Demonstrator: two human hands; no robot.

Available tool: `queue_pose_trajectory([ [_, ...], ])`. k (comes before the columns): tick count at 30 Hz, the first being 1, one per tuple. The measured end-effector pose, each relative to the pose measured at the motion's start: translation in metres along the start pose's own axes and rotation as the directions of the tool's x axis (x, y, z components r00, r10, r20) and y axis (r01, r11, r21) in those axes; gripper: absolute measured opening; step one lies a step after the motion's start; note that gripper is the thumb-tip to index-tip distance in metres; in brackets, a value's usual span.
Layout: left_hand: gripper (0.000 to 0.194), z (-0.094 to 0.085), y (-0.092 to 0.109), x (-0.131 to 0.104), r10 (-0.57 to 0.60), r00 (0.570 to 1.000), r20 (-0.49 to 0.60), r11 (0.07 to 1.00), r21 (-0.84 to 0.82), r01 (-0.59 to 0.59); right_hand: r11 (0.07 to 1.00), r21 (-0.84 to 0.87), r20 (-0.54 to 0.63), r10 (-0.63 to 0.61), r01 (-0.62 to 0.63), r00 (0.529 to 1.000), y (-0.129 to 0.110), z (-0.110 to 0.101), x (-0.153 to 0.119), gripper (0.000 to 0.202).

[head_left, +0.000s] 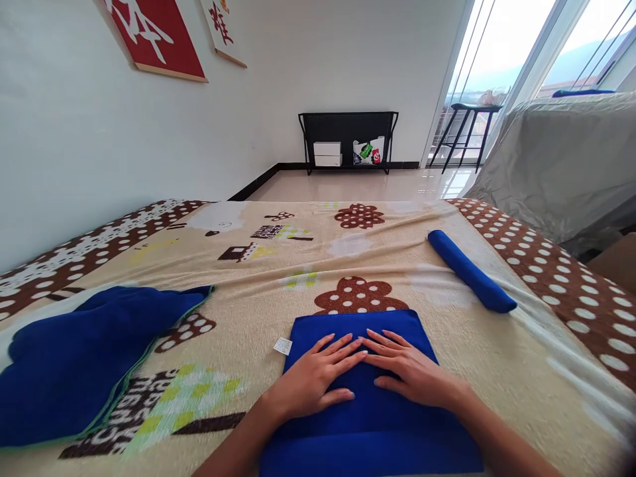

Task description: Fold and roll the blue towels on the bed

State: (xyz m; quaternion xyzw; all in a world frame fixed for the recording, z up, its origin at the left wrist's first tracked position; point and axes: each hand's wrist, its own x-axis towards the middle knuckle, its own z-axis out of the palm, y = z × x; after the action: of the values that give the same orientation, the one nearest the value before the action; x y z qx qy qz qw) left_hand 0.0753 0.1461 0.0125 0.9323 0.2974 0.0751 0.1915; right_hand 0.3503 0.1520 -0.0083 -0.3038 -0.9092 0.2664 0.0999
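Observation:
A blue cloth [368, 444], folded into a flat rectangle, lies on the patterned blanket [248, 351] right in front of me, a small white tag at its left edge. My left hand [320, 377] rests flat on it, palm down with the fingers spread. Beside it my right hand [405, 371] also lies flat on the cloth, and the fingertips of both hands meet near the middle. To the right is a rolled blue cloth [470, 271]. A crumpled blue cloth [89, 358] with green edging spreads out at the left.
Past the blanket's far edge stands a black rack [348, 129] holding a white box [327, 154] and a printed bag [368, 151]. A black stool [467, 126] is by the window. Plastic-covered furniture [571, 152] borders the right side.

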Motion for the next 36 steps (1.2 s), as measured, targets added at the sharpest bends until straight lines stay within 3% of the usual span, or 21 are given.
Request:
queue_pose_trajectory([
  [4, 0.062, 0.014, -0.027, -0.015, -0.219, 0.973, -0.076, 0.968, 0.111, 0.226, 0.969, -0.157, -0.163, 0.168, -0.193, 0.972, 0.025, 0.011, -0.015, 0.057],
  [7, 0.057, 0.020, -0.044, -0.026, -0.395, 0.889, -0.231, 0.886, 0.160, 0.435, 0.904, -0.234, -0.318, 0.276, -0.358, 0.907, 0.047, 0.014, -0.028, 0.057],
  [9, 0.053, 0.021, -0.048, -0.028, -0.433, 0.834, -0.343, 0.841, 0.179, 0.510, 0.877, -0.262, -0.382, 0.289, -0.402, 0.878, 0.055, 0.014, -0.030, 0.057],
  [11, 0.052, 0.019, -0.046, -0.025, -0.400, 0.812, -0.424, 0.831, 0.206, 0.516, 0.874, -0.281, -0.435, 0.253, -0.397, 0.864, 0.054, 0.013, -0.027, 0.057],
  [12, 0.053, 0.017, -0.043, -0.022, -0.368, 0.822, -0.434, 0.842, 0.219, 0.493, 0.881, -0.286, -0.447, 0.224, -0.376, 0.866, 0.051, 0.012, -0.024, 0.057],
  [14, 0.056, 0.012, -0.037, -0.016, -0.296, 0.882, -0.368, 0.891, 0.227, 0.394, 0.915, -0.284, -0.398, 0.160, -0.287, 0.903, 0.043, 0.010, -0.016, 0.058],
  [16, 0.058, 0.010, -0.033, -0.011, -0.228, 0.942, -0.248, 0.939, 0.199, 0.279, 0.949, -0.259, -0.277, 0.104, -0.179, 0.955, 0.037, 0.009, -0.010, 0.060],
  [18, 0.062, 0.011, -0.033, -0.010, -0.214, 0.960, -0.182, 0.955, 0.168, 0.245, 0.958, -0.235, -0.224, 0.113, -0.166, 0.968, 0.037, 0.010, -0.008, 0.059],
  [24, 0.059, 0.025, -0.050, -0.020, -0.429, 0.849, -0.308, 0.873, 0.099, 0.477, 0.903, -0.195, -0.398, 0.284, -0.383, 0.872, 0.064, 0.015, -0.023, 0.059],
  [28, 0.054, 0.020, -0.056, -0.023, -0.429, 0.843, -0.324, 0.876, 0.080, 0.476, 0.904, -0.158, -0.422, 0.301, -0.396, 0.855, 0.071, 0.008, -0.027, 0.060],
  [31, 0.050, 0.007, -0.037, -0.037, -0.441, 0.817, -0.371, 0.868, 0.054, 0.493, 0.912, -0.119, -0.444, 0.304, -0.392, 0.843, 0.054, -0.002, -0.041, 0.058],
  [34, 0.049, 0.003, 0.012, -0.069, -0.336, 0.814, -0.474, 0.898, 0.099, 0.429, 0.928, -0.090, -0.460, 0.282, -0.361, 0.842, 0.015, 0.002, -0.074, 0.053],
  [36, 0.054, 0.010, 0.049, -0.089, -0.201, 0.852, -0.483, 0.919, 0.208, 0.335, 0.944, -0.121, -0.435, 0.227, -0.306, 0.871, -0.016, 0.016, -0.100, 0.049],
])
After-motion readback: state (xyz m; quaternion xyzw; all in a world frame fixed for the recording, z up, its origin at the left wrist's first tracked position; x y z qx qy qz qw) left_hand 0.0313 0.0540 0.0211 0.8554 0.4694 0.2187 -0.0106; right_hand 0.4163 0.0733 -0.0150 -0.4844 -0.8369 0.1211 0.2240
